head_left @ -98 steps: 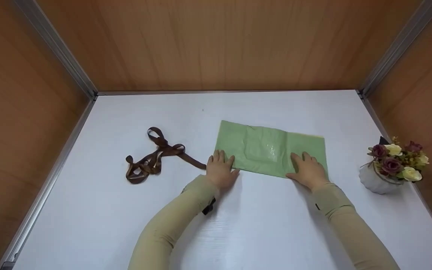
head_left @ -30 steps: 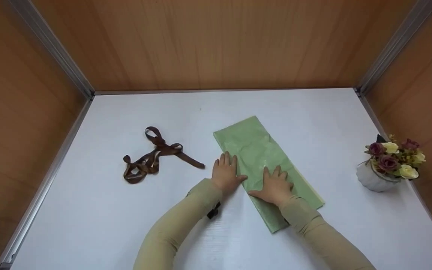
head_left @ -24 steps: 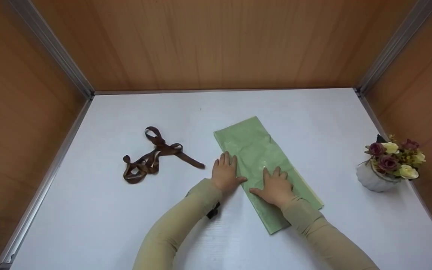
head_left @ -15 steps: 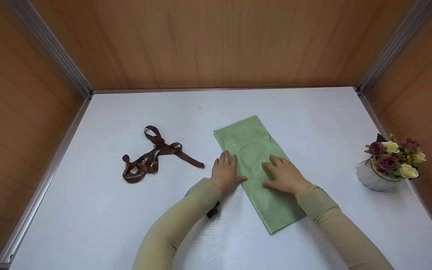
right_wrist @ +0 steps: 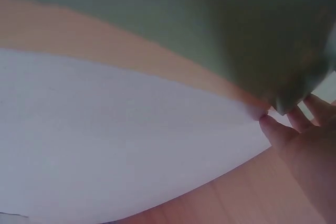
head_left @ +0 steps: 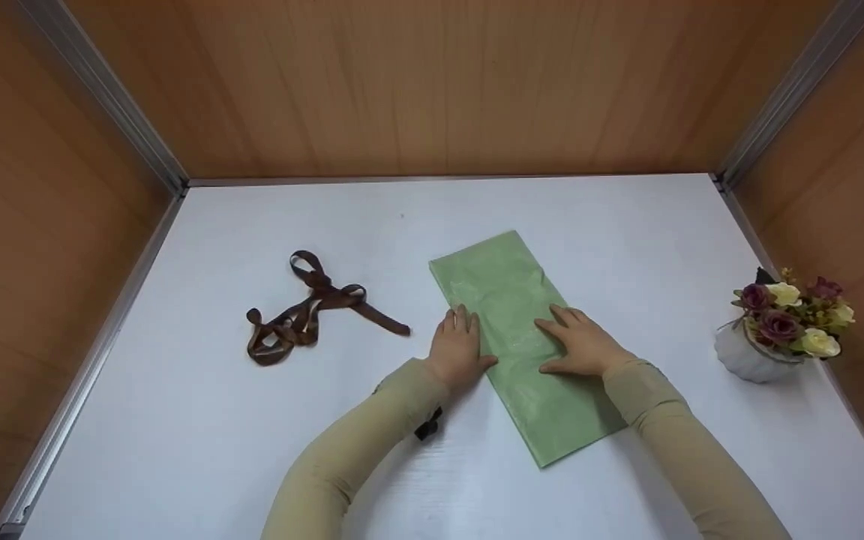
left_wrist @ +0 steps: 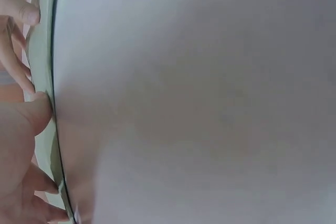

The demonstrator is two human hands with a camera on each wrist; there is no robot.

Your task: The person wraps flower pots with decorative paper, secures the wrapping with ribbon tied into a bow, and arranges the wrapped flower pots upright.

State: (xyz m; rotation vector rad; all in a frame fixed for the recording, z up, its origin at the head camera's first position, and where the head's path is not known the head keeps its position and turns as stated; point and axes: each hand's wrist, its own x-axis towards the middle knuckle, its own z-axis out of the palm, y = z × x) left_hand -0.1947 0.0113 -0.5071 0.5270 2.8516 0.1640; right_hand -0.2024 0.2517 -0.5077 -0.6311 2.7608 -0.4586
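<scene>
A folded sheet of green paper (head_left: 503, 285) lies slanted on the white table, its surface creased. Along its left long edge rests my left hand (head_left: 457, 351), fingers extended and thumb on the paper. My right hand (head_left: 580, 346) lies over the paper's right long edge, with fingers spread and fingertips on the green surface. In the left wrist view, the thumb of my left hand (left_wrist: 18, 145) presses the edge of the paper (left_wrist: 44, 61). The right wrist view shows the fingertips of my right hand (right_wrist: 310, 145) at the paper's edge, with a pale orange underside below the green.
A loosely tangled brown ribbon (head_left: 338, 298) lies left of the paper, one end pointing toward my left hand. At the table's right side stands a white pot (head_left: 754, 356) of purple and cream flowers (head_left: 781, 324). Wooden panels (head_left: 432, 90) enclose the back and sides.
The green paper has turned clockwise from lying crosswise to slanting. My right hand has shifted right to the paper's right edge, where the yellowish strip no longer shows. My left hand stays at the left edge.
</scene>
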